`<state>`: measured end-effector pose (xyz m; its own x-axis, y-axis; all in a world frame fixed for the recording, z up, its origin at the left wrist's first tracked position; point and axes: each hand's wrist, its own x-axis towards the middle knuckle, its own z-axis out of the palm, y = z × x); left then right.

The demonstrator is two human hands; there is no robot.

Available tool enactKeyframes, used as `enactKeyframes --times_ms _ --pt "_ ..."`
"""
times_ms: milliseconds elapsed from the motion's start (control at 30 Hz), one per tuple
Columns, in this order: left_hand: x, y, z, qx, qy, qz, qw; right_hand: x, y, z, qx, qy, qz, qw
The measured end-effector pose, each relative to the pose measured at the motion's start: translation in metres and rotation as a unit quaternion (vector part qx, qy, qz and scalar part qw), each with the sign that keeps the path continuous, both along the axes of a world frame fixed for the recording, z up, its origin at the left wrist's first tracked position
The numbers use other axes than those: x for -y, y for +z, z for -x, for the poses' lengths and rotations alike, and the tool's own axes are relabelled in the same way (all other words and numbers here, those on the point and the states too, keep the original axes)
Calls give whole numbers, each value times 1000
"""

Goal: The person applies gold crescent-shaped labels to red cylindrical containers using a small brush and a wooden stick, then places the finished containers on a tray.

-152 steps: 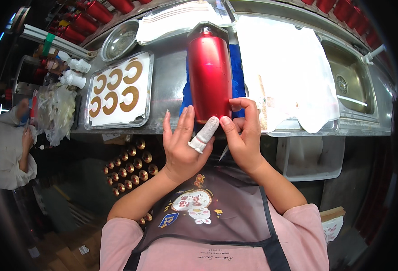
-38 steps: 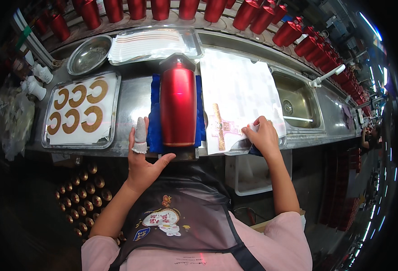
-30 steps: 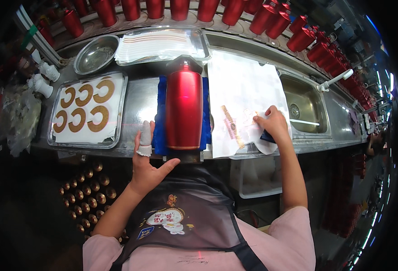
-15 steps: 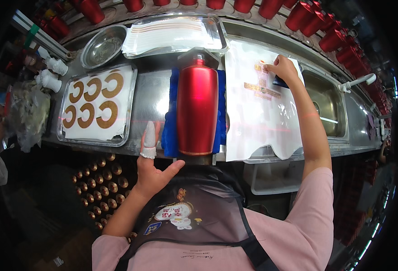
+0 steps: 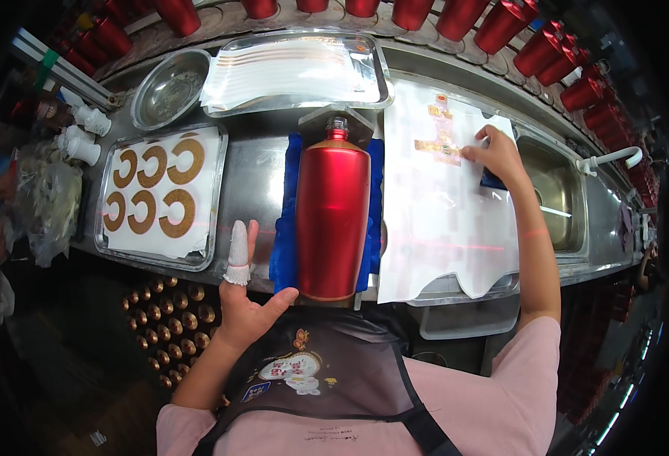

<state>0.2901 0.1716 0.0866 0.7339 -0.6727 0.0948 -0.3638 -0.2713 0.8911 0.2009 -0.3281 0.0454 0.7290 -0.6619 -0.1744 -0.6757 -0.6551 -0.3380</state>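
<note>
A glossy red bottle (image 5: 333,220) lies on a blue cloth (image 5: 286,254), its neck pointing away from me. Beside it, my left hand (image 5: 245,308) is open with fingers spread, a white knitted cover on one finger. To the right is a white sheet (image 5: 425,220) with a small gold-and-pink printed decal (image 5: 442,140) near its far end. My right hand (image 5: 499,157) is over this sheet, thumb and forefinger beside the decal's right edge. A dark blue flat piece (image 5: 491,180) shows under its palm, held by the other fingers, which are mostly hidden.
A tray (image 5: 220,194) of gold C-shaped decals lies left, a steel bowl (image 5: 169,90) beyond it. Another tray (image 5: 384,80) holds stacked white sheets. A sink (image 5: 551,197) with a white tap (image 5: 612,159) is right. Red bottles (image 5: 456,19) line the far side.
My right hand has moved from the decal's upper part down and right to its lower edge, the blue piece moving with it. My left hand stays open beside the bottle. The view has shifted slightly.
</note>
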Motion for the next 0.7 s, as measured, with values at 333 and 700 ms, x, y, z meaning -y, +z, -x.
enactKeyframes --times_ms 333,700 --pt "-2 8 1 44 -12 -12 999 33 -18 -24 78 13 94 992" --pt "-14 6 6 87 50 -23 995 130 -65 -41 111 68 -95 987"
